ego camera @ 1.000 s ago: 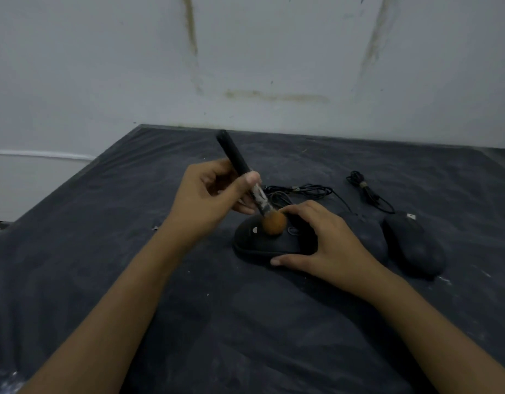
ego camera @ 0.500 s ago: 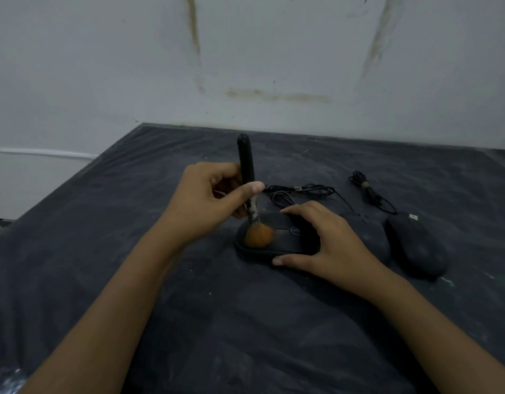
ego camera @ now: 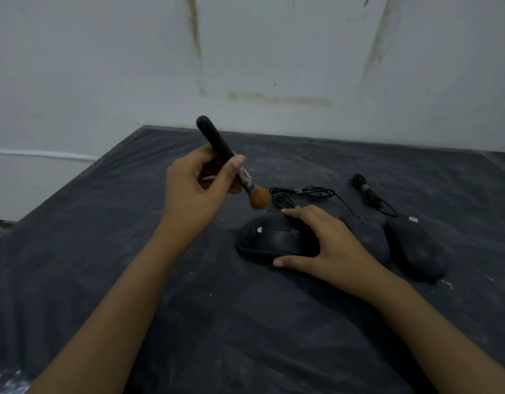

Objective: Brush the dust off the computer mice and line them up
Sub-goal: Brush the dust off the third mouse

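My left hand (ego camera: 197,191), clamped on the brush (ego camera: 214,140), has lifted it clear of the mouse (ego camera: 271,237) my right hand (ego camera: 328,243) grips. I judge this one brushed and ready to line up.

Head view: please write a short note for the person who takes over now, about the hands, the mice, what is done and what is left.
Left hand holds the brush, bristles in the air above the first mouse.
Right hand grips the first mouse, lying crosswise on the cloth.
Middle mouse and right mouse lie side by side beside it; the middle one looks dusty.
Done: unclear. Left: brush the rest, then line up all three.
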